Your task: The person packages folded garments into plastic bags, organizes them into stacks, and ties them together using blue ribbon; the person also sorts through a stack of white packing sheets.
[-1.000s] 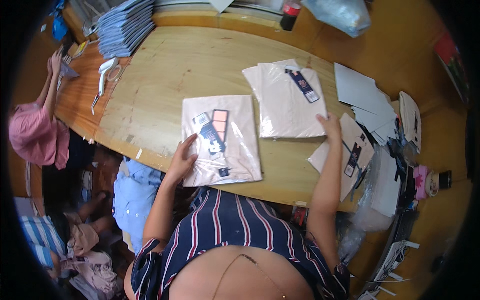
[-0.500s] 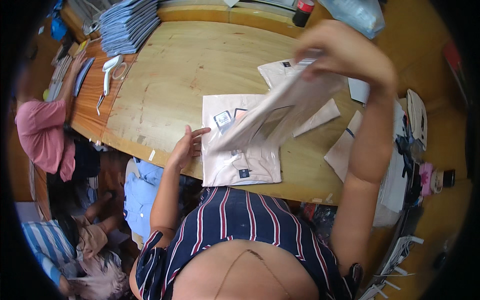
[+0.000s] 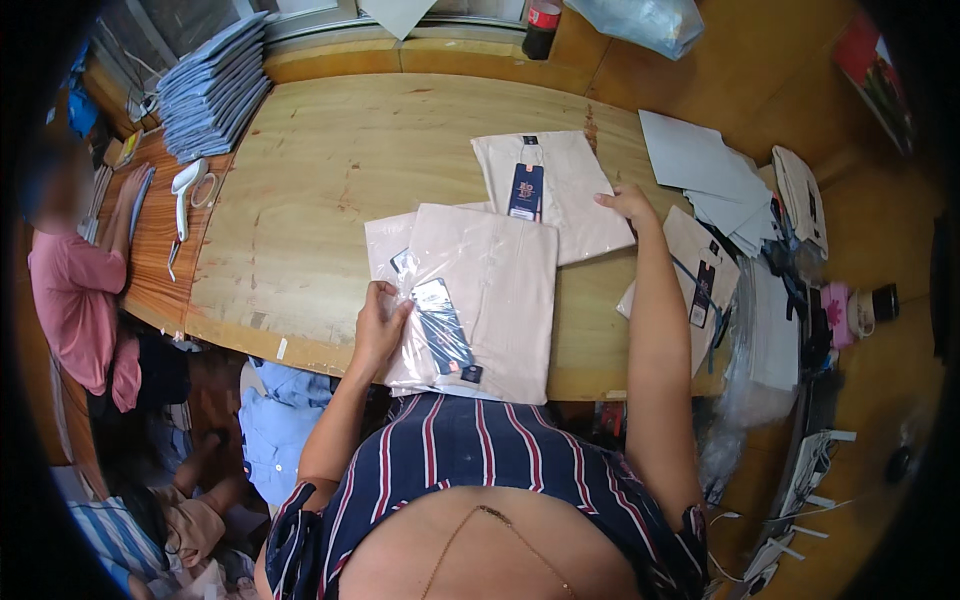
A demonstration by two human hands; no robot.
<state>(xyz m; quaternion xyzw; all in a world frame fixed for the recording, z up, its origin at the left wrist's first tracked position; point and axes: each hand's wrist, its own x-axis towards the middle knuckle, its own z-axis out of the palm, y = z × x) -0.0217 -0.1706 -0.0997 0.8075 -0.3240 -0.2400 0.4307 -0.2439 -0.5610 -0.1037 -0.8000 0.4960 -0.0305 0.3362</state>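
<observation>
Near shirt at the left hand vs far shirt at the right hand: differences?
Label: the near shirt has its small dark neck label toward the person; the far shirt has it at the far edge.
Tag: the near shirt's is tilted and streaked with glare; the far shirt's is nearly straight, with little glare.
Shared: both are pale pink, folded, with a dark tag.

Right hand (image 3: 630,204) reaches farther forward than left hand (image 3: 379,328).

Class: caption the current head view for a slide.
Left hand touches a bagged pale-pink garment, right hand another folded garment, on a wooden table.
</observation>
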